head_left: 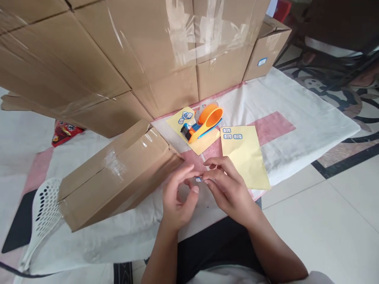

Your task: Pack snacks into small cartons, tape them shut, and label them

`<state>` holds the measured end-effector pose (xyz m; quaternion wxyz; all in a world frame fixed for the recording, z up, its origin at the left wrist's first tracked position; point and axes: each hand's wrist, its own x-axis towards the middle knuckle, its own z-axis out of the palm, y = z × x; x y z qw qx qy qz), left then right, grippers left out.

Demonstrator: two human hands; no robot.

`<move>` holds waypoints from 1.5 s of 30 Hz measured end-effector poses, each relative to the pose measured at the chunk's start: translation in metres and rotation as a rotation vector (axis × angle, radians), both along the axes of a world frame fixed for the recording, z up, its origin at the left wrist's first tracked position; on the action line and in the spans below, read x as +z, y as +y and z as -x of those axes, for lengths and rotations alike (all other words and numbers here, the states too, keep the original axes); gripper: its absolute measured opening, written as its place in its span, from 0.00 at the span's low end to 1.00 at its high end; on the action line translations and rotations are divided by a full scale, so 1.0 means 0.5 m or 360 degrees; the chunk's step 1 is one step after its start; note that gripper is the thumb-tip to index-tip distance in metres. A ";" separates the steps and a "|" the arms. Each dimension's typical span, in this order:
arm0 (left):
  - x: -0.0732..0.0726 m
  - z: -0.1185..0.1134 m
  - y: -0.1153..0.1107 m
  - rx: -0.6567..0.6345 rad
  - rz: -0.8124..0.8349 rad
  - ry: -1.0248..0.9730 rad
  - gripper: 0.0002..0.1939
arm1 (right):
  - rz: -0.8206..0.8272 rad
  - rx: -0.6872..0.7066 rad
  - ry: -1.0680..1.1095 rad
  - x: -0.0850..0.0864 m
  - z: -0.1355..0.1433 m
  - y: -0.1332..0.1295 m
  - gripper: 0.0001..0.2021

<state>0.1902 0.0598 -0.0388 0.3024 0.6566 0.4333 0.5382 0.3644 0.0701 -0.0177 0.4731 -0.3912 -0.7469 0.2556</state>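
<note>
Between my two hands is a small blue-edged label sticker (198, 179), pinched at its right side by the thumb and forefinger of my right hand (229, 187). My left hand (179, 199) is close on the other side, thumb and fingers apart; its forefinger comes up to the sticker, and whether it touches cannot be made out. Beyond my right hand lies a yellow sticker sheet (247, 165) with several blue-edged labels near its top. Another yellow sheet (201, 148) lies under an orange tape dispenser (209, 120) and a blue pen (217, 124).
A taped cardboard box (118, 169) lies left of my hands. Large stacked boxes (166, 86) stand along the back, with a smaller labelled box (266, 55) at the right end. A white slotted ladle (45, 205) and a red packet (66, 132) are at left, on the cloth-covered table (308, 102).
</note>
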 end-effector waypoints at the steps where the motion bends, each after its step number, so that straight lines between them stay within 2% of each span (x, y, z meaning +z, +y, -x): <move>1: 0.000 0.003 0.002 0.0011 0.0015 -0.0011 0.24 | 0.0004 0.0003 -0.0033 0.001 -0.004 0.001 0.09; 5: -0.004 0.008 0.008 0.0052 -0.0026 0.0079 0.18 | 0.0069 0.0030 -0.0065 0.002 -0.009 0.007 0.08; 8: -0.010 0.004 0.008 0.0088 -0.0109 0.0086 0.20 | 0.0198 0.0116 0.0101 -0.006 -0.004 0.012 0.07; 13: -0.016 -0.007 0.004 0.0282 -0.0349 0.0185 0.23 | 0.0571 0.0241 0.0451 -0.022 0.013 0.018 0.04; 16: -0.016 -0.012 0.007 0.0380 -0.0352 0.0101 0.24 | 0.0562 0.0252 0.0480 -0.018 0.014 0.024 0.04; 19: -0.019 -0.013 0.012 0.0442 -0.0350 -0.0007 0.24 | 0.0452 0.0341 0.0349 0.004 -0.004 0.047 0.06; 22: -0.027 -0.013 0.019 0.0411 -0.0326 -0.0033 0.25 | 0.0427 0.0541 0.0048 0.035 -0.031 0.108 0.08; 25: -0.036 -0.019 0.025 0.0392 -0.0201 -0.0031 0.24 | 0.0382 0.0783 -0.0296 0.063 -0.042 0.204 0.10; 27: -0.039 -0.026 0.029 0.0442 -0.0082 -0.0042 0.23 | 0.0303 0.0915 -0.0431 0.076 -0.030 0.271 0.11; 31: -0.035 -0.038 0.034 0.0504 0.0198 -0.0028 0.17 | 0.0310 0.1170 -0.0510 0.085 0.022 0.365 0.16; 35: -0.033 -0.039 0.034 0.0470 0.0382 0.0052 0.15 | 0.0365 0.1394 -0.0383 0.069 0.062 0.395 0.17; 39: -0.033 -0.038 0.032 0.0435 0.0405 0.0116 0.16 | 0.0241 0.1359 -0.0344 0.051 0.065 0.393 0.15; 43: -0.030 -0.042 0.031 0.0425 0.0401 0.0192 0.15 | 0.0164 0.1137 -0.0638 0.054 0.063 0.382 0.14; 45: -0.029 -0.042 0.031 0.0402 0.0387 0.0210 0.16 | 0.0082 0.1090 -0.0720 0.053 0.068 0.377 0.17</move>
